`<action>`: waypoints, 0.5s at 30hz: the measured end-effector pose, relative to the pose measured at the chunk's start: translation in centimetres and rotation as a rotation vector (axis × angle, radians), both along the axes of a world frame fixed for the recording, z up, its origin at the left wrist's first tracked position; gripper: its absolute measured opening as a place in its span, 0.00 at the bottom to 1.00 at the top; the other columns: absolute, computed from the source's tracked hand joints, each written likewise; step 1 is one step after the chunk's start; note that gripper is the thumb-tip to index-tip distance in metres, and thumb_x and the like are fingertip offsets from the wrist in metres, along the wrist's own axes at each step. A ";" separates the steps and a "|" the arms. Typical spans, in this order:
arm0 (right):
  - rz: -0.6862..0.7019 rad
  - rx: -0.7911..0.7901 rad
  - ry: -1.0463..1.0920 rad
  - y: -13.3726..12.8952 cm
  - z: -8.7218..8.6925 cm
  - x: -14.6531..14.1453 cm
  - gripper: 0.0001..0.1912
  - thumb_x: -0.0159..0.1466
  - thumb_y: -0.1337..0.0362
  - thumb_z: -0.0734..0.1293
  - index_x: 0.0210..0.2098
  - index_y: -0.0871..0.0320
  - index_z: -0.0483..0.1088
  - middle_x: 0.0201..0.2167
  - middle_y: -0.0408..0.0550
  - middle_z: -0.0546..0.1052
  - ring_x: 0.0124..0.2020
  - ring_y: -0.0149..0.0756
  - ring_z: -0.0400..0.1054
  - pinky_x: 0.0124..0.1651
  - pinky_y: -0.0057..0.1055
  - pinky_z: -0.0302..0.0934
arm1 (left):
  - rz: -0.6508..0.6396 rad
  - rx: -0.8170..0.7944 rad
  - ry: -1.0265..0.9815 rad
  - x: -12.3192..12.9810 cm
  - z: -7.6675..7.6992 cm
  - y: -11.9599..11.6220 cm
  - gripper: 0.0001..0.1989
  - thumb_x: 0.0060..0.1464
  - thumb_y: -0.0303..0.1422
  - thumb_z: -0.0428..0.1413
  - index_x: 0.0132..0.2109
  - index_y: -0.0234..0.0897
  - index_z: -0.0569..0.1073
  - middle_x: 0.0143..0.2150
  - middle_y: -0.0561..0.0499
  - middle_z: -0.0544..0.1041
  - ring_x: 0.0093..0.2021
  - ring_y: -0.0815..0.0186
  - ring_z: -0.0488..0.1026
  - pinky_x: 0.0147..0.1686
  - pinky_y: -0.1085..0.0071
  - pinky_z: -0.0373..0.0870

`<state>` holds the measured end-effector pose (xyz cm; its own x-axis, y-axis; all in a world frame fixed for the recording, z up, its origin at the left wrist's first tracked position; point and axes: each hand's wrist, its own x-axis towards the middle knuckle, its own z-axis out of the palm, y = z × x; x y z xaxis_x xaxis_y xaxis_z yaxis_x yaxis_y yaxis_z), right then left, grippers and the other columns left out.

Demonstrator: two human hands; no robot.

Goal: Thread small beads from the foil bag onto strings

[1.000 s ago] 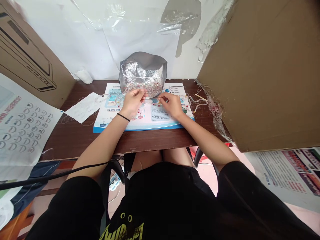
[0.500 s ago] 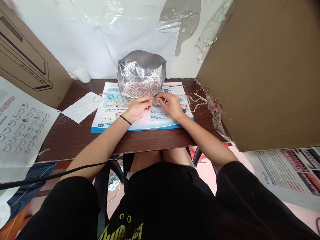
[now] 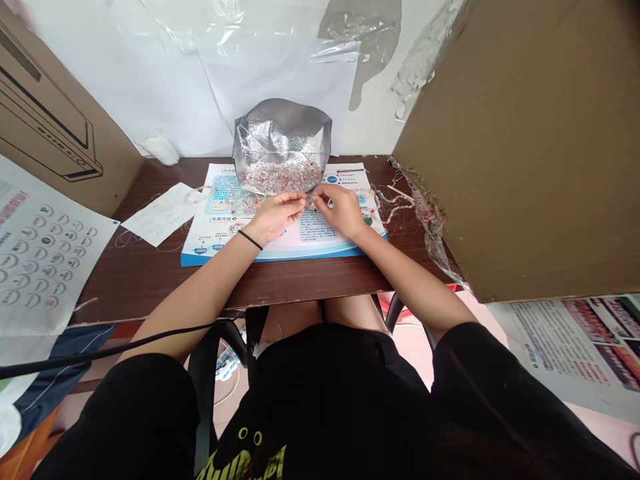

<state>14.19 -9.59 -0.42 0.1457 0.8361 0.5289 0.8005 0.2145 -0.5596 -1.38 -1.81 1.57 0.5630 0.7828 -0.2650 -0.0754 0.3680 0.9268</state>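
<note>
A grey bag with a silvery lining (image 3: pixel 283 143) lies open behind my hands, with many small pink, red and white beads (image 3: pixel 280 177) inside. It rests on a printed sheet with blue edges (image 3: pixel 240 250). My left hand (image 3: pixel 281 215) and my right hand (image 3: pixel 339 208) meet just in front of the bag, fingertips nearly touching. Each hand is pinched on something too small to make out. More beads lie scattered on the sheet around the hands.
A white paper (image 3: pixel 163 217) lies at the left of the brown table (image 3: pixel 300 283). Beaded strands (image 3: pixel 400 203) and crumpled clear plastic (image 3: pixel 433 230) are at the right. Cardboard panels (image 3: pixel 545 153) stand on both sides. A black cable (image 3: pixel 115 348) crosses my left forearm.
The fingertips of my hands have shifted very slightly, with a small gap now showing between them. Both hands remain in the same place.
</note>
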 end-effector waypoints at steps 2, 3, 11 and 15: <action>0.006 0.016 -0.005 0.1 -0.1 0.1 0.10 0.69 0.69 0.62 0.35 0.54 0.73 0.34 0.45 0.76 0.37 0.35 0.68 0.46 0.36 0.64 | 0.000 -0.003 -0.002 0.0 0.0 0.0 0.07 0.55 0.18 0.62 0.36 0.33 0.78 0.32 0.52 0.79 0.36 0.75 0.75 0.43 0.75 0.70; 0.007 0.021 -0.009 0.0 -0.1 0.1 0.10 0.69 0.69 0.62 0.35 0.54 0.73 0.34 0.45 0.76 0.36 0.35 0.68 0.45 0.36 0.64 | -0.002 -0.003 -0.002 0.0 0.0 0.1 0.06 0.55 0.18 0.62 0.36 0.33 0.78 0.32 0.52 0.79 0.35 0.75 0.75 0.43 0.75 0.70; 0.013 0.068 -0.038 0.0 -0.1 0.1 0.10 0.70 0.67 0.61 0.36 0.55 0.73 0.34 0.46 0.76 0.36 0.35 0.69 0.44 0.36 0.64 | -0.022 0.007 -0.013 0.0 -0.2 0.2 0.06 0.53 0.21 0.65 0.35 0.33 0.78 0.30 0.54 0.77 0.31 0.77 0.72 0.39 0.76 0.69; 0.034 0.075 -0.057 0.1 -0.3 0.2 0.10 0.70 0.68 0.61 0.36 0.55 0.73 0.34 0.46 0.77 0.36 0.35 0.69 0.45 0.36 0.64 | -0.029 0.019 -0.013 0.0 -0.3 0.2 0.06 0.52 0.21 0.67 0.35 0.33 0.77 0.30 0.54 0.77 0.32 0.76 0.72 0.39 0.75 0.69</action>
<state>14.39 -9.49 -0.72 0.0857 0.7976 0.5970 0.8223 0.2817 -0.4944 -1.41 -1.59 1.31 0.5892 0.7708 -0.2423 -0.0773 0.3522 0.9327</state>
